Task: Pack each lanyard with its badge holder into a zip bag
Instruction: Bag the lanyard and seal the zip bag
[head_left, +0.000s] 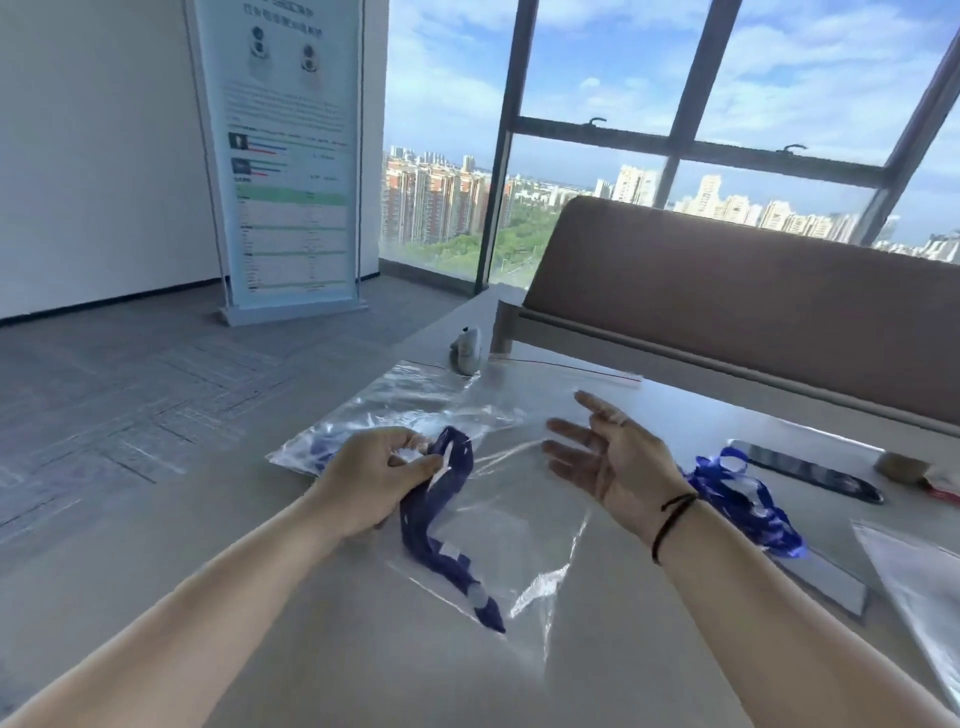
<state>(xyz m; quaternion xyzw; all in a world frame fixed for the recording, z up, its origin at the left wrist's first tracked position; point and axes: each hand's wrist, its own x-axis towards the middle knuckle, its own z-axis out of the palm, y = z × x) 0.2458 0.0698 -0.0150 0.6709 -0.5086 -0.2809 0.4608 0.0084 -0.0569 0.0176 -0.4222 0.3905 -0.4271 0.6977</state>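
Observation:
My left hand (376, 480) grips the upper end of a dark blue lanyard (441, 525), together with a small clear piece that may be its badge holder. The lanyard trails down toward me over a clear zip bag (530, 525) lying flat on the table. My right hand (605, 457) hovers open above that bag, fingers spread, palm facing left. A second clear bag (395, 405) with something blue inside lies behind my left hand. A heap of brighter blue lanyards (743, 499) sits to the right of my right wrist.
A pale table (311, 623) carries everything. A dark flat phone-like object (810, 470) lies at the right, more clear bags (919, 577) at the right edge. A small white device (467, 351) stands at the back. A brown padded bench back (753, 291) rises behind the table.

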